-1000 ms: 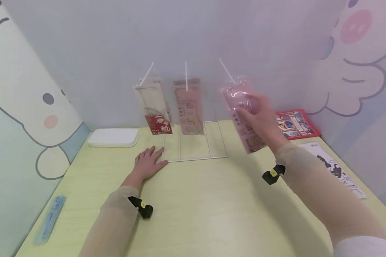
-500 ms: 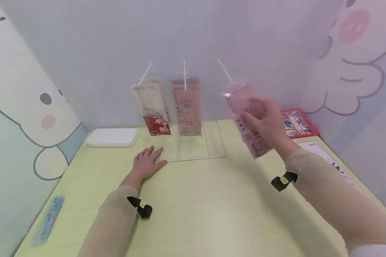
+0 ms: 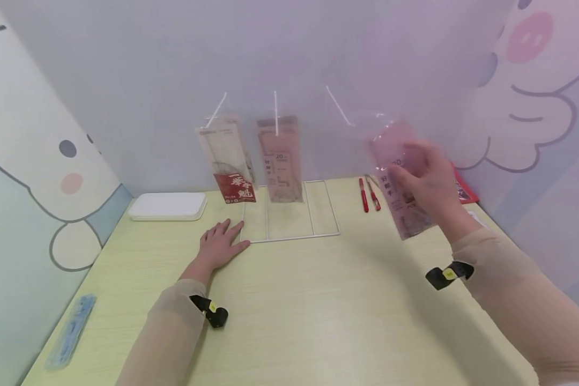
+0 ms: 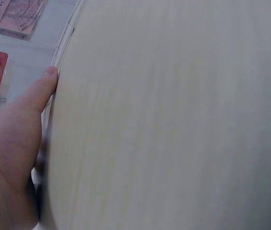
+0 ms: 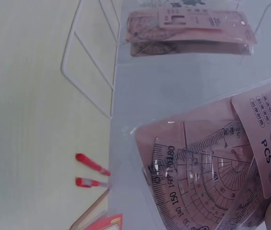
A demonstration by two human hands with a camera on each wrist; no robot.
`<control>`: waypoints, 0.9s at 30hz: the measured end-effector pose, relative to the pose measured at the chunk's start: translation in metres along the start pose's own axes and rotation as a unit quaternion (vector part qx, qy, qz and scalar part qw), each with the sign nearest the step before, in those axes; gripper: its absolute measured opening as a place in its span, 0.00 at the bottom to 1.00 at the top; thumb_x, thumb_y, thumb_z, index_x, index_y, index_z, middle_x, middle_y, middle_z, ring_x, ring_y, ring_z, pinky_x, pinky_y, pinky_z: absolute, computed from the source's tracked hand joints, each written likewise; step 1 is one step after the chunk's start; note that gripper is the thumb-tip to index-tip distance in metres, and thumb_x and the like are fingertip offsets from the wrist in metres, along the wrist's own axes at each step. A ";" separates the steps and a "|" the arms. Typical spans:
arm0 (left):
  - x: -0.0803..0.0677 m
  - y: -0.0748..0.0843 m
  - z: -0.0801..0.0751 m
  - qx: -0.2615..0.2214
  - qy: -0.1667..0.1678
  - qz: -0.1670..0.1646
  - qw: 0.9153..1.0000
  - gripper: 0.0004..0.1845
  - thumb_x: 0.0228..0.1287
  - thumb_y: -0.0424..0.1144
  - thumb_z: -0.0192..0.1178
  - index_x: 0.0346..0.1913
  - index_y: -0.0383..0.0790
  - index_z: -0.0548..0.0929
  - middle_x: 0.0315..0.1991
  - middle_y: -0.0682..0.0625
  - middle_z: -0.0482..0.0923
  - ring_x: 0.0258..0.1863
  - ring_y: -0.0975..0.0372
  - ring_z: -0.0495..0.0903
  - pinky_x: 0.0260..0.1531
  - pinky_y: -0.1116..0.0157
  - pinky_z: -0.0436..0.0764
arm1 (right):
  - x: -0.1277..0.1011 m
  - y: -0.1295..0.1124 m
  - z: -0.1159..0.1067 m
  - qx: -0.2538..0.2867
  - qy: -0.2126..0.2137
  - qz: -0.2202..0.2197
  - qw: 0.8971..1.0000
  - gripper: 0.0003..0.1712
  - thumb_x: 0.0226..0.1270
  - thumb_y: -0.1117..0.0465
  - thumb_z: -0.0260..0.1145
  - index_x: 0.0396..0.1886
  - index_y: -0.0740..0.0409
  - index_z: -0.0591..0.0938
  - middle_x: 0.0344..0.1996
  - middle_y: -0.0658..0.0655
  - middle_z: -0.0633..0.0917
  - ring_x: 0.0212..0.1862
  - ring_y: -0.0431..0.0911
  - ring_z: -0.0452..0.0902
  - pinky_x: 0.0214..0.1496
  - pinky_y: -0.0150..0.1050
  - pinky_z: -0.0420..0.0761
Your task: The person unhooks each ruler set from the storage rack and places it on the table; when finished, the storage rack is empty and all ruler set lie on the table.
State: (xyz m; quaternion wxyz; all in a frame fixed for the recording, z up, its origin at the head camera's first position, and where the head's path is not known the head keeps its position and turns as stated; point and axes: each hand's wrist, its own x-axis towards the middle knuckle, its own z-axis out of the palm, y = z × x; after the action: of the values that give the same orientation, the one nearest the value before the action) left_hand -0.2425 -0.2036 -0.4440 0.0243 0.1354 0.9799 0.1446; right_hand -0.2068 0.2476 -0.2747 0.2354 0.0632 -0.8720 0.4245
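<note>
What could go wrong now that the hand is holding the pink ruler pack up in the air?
The right hand holds the pink ruler pack by one side, well above the table, so a loose grip could let the slippery plastic slide out and drop. The red pens lie just below and could get knocked. The left hand rests by the wire stand; a nudge might shake the two hanging packs.

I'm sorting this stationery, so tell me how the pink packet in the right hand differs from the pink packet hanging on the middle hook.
The held packet is off the rack, gripped by the right hand, while the middle packet hangs from its hook. The held packet tilts, its lower end toward the person; the middle packet hangs nearly straight. The held packet is beside the red pens; the middle packet is over the wire base. Both are pink, clear-wrapped ruler sets.
</note>
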 end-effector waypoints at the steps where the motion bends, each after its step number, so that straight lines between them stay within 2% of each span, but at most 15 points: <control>1: 0.000 0.000 0.000 -0.001 0.000 0.000 1.000 0.40 0.63 0.68 0.42 0.73 0.51 0.57 0.72 0.37 0.47 0.69 0.38 0.44 0.60 0.36 0.45 | 0.000 0.005 -0.002 -0.008 -0.007 0.013 1.000 0.34 0.60 0.52 0.68 0.66 0.40 0.69 0.61 0.53 0.71 0.57 0.51 0.66 0.56 0.56 0.69; 5: -0.001 0.001 -0.002 0.000 -0.002 -0.001 1.000 0.39 0.64 0.68 0.42 0.73 0.51 0.57 0.72 0.37 0.47 0.69 0.38 0.44 0.60 0.36 0.45 | -0.001 0.032 -0.010 -0.046 -0.051 0.030 0.997 0.38 0.61 0.49 0.66 0.70 0.45 0.64 0.66 0.58 0.66 0.62 0.56 0.61 0.60 0.62 0.62; 8: -0.001 0.002 -0.003 0.000 -0.002 -0.001 1.000 0.39 0.64 0.67 0.43 0.73 0.51 0.57 0.72 0.36 0.46 0.69 0.38 0.44 0.60 0.36 0.45 | -0.006 0.056 -0.013 -0.074 -0.081 0.056 0.992 0.43 0.61 0.44 0.64 0.72 0.50 0.59 0.67 0.62 0.63 0.62 0.59 0.60 0.59 0.64 0.63; 12: -0.001 0.003 -0.003 -0.001 -0.001 0.001 1.000 0.39 0.64 0.67 0.43 0.73 0.51 0.57 0.72 0.36 0.46 0.68 0.38 0.44 0.60 0.36 0.45 | -0.016 0.088 -0.016 -0.092 -0.115 0.111 0.983 0.51 0.59 0.36 0.61 0.74 0.52 0.52 0.69 0.67 0.57 0.63 0.63 0.57 0.57 0.66 0.62; 18: -0.001 0.004 -0.003 -0.005 -0.004 0.000 1.000 0.39 0.64 0.67 0.42 0.73 0.51 0.57 0.72 0.37 0.46 0.69 0.38 0.44 0.60 0.37 0.44 | -0.031 0.129 -0.023 -0.112 -0.162 0.154 0.968 0.59 0.55 0.32 0.61 0.74 0.59 0.47 0.69 0.73 0.52 0.68 0.70 0.46 0.61 0.68 0.52; 21: -0.001 0.005 -0.003 -0.007 -0.003 0.000 1.000 0.39 0.64 0.67 0.43 0.73 0.51 0.57 0.72 0.37 0.46 0.69 0.38 0.44 0.61 0.37 0.44 | -0.039 0.143 -0.026 -0.117 -0.180 0.167 0.962 0.60 0.55 0.32 0.62 0.74 0.60 0.46 0.68 0.75 0.53 0.66 0.71 0.48 0.60 0.68 0.52; 24: -0.002 0.005 -0.004 -0.007 -0.003 0.000 1.000 0.39 0.64 0.67 0.43 0.73 0.51 0.57 0.72 0.37 0.47 0.69 0.38 0.44 0.61 0.37 0.44 | -0.046 0.154 -0.029 -0.123 -0.197 0.162 0.959 0.59 0.57 0.34 0.62 0.73 0.63 0.47 0.63 0.78 0.58 0.59 0.70 0.59 0.57 0.65 0.60; 27: -0.002 0.005 -0.004 -0.009 -0.002 -0.001 1.000 0.39 0.64 0.66 0.44 0.73 0.50 0.57 0.72 0.36 0.47 0.69 0.38 0.44 0.60 0.37 0.44 | -0.052 0.162 -0.032 -0.131 -0.215 0.158 0.955 0.58 0.59 0.35 0.61 0.73 0.66 0.47 0.61 0.79 0.60 0.55 0.68 0.61 0.55 0.64 0.62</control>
State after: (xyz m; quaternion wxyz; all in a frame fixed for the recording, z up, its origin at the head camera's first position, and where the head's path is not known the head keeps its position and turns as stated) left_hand -0.2393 -0.2006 -0.4384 0.0276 0.1350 0.9785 0.1533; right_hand -0.1997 0.3699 -0.3974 -0.0216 -0.0171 -0.9489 0.3145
